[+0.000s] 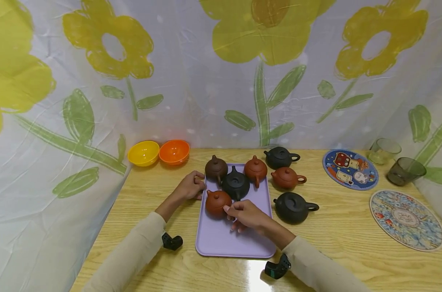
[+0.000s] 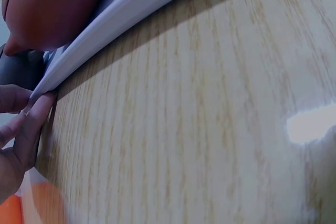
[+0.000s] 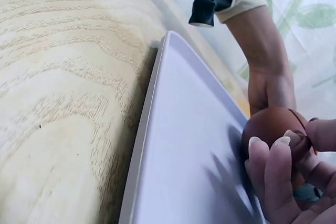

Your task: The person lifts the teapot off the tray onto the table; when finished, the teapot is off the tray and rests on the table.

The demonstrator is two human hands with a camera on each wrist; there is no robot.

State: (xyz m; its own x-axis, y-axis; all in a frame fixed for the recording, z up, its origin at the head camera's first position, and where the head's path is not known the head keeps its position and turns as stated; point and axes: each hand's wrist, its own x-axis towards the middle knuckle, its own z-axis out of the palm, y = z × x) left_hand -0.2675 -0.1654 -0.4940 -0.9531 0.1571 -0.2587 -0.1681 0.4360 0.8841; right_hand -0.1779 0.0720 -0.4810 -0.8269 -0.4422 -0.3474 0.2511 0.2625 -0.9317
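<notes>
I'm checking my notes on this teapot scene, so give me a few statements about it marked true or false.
1. Four teapots stand on the purple tray. True.
2. The right hand touches the reddish teapot nearest the person. True.
3. The left hand lifts a black teapot. False: it rests at the tray's left edge, fingers against the rim.
4. Three teapots stand on the table to the right of the tray. True.
5. The yellow bowl and the orange bowl sit on the tray. False: they sit on the table, at its far left.
</notes>
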